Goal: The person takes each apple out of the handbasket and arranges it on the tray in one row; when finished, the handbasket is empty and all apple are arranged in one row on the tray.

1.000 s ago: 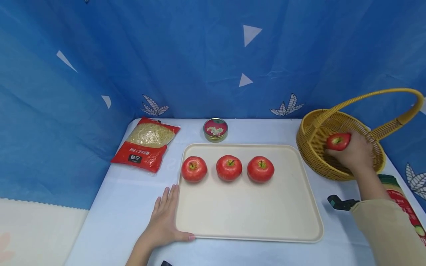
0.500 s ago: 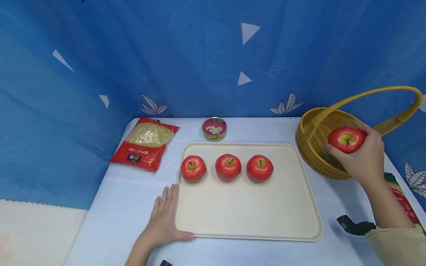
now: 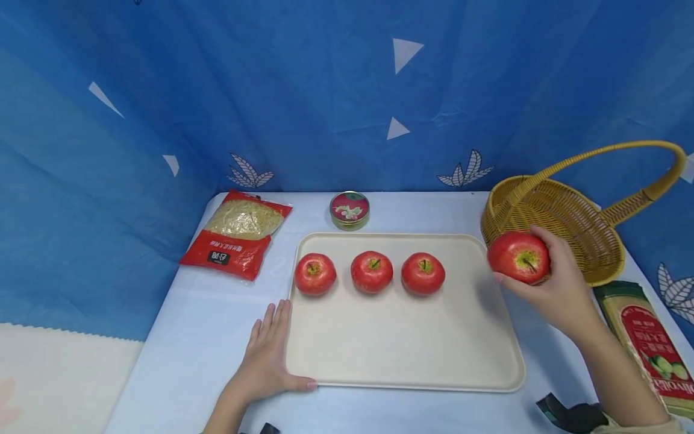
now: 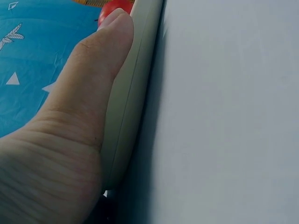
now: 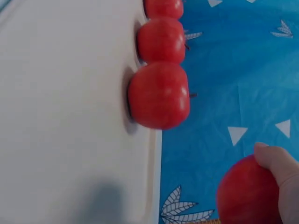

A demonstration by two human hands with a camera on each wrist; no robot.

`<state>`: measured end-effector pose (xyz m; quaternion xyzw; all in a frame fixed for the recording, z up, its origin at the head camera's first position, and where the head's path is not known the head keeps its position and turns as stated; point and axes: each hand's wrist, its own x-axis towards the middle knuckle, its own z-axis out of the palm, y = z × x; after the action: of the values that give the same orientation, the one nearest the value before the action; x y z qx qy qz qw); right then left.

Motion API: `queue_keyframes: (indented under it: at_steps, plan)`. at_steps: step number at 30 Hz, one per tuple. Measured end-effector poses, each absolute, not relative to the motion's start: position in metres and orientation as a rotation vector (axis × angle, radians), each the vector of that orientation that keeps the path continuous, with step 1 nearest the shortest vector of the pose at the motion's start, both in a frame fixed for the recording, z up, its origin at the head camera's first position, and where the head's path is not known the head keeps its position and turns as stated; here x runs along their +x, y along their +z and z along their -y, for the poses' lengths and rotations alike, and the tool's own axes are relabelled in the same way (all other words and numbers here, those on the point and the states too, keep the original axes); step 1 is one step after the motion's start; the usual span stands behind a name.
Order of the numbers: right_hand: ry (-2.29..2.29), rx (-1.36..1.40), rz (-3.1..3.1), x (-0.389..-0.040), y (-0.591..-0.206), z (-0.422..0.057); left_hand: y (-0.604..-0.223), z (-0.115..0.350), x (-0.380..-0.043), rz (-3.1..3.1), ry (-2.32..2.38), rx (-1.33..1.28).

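Note:
In the head view my right hand (image 3: 561,292) grips a red apple (image 3: 518,258) in the air, between the yellow wicker basket (image 3: 602,232) and the right edge of the cream tray (image 3: 401,343). The right wrist view shows this held apple (image 5: 248,193) with a thumb on it. Three more red apples stand in a row along the tray's far side: a left one (image 3: 315,274), a middle one (image 3: 372,272) and a right one (image 3: 423,273). With fingers spread, my left hand (image 3: 267,361) rests against the tray's left edge, its thumb at the near corner.
A red-ended bag of pasta (image 3: 237,235) lies at the back left. Behind the tray stands a round tin (image 3: 349,210). A green and red olive-pictured packet (image 3: 650,346) lies at the right, below the basket. A blue patterned curtain (image 3: 336,96) hangs behind the table.
My right hand has lifted the apple out of the basket and moved it left and nearer, to the tray's right edge. My left hand stays in place.

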<state>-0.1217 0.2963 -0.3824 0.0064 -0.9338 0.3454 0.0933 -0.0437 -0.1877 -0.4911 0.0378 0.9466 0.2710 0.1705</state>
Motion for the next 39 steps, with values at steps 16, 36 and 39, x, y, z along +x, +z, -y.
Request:
queue_keyframes:
  at_steps: [16, 36, 39]
  plan:
    - [0.969, 0.138, 3.045, -0.123, -0.416, -0.271, -0.488, 0.185, -0.044, -2.671, 0.779, 0.079]
    - [1.165, -0.005, 3.157, -0.142, -0.430, -0.271, -0.491, 0.183, -0.044, -2.692, 0.765, 0.102]
    - [1.226, -0.048, 3.182, -0.144, -0.433, -0.271, -0.492, 0.183, -0.043, -2.707, 0.757, 0.112]
